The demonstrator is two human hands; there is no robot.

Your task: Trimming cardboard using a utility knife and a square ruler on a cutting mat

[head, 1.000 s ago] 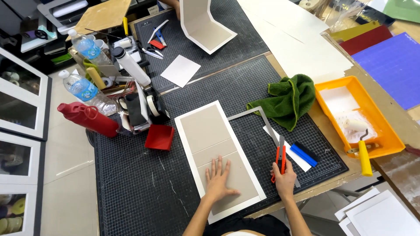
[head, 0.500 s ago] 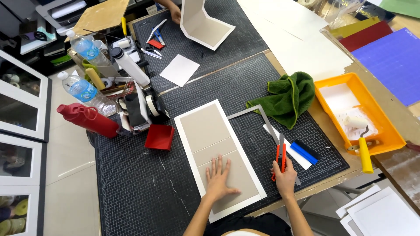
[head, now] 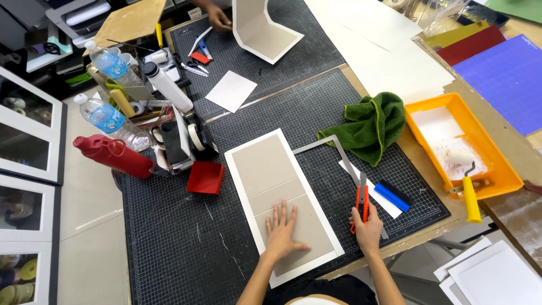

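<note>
My left hand (head: pixel 284 228) lies flat, fingers spread, on the near end of a long grey board with a white border (head: pixel 279 195) that rests on the dark cutting mat (head: pixel 180 248). My right hand (head: pixel 368 229) grips a red utility knife (head: pixel 362 206), blade pointing away, just right of the board. A metal L-shaped ruler (head: pixel 339 152) lies beyond the knife. A blue flat tool (head: pixel 392 196) sits on a white strip just right of my right hand.
A green towel (head: pixel 370 127) and an orange tray with a paint roller (head: pixel 460 149) lie to the right. A red box (head: pixel 205 177), red bottle (head: pixel 113 156), tape dispenser and water bottles stand at left. Another person's hand (head: pixel 217 17) works at the far mat beside a folded white board (head: pixel 261 28).
My left hand has slid slightly toward the board's near end. My right hand with the knife has stayed in nearly the same place beside the ruler.
</note>
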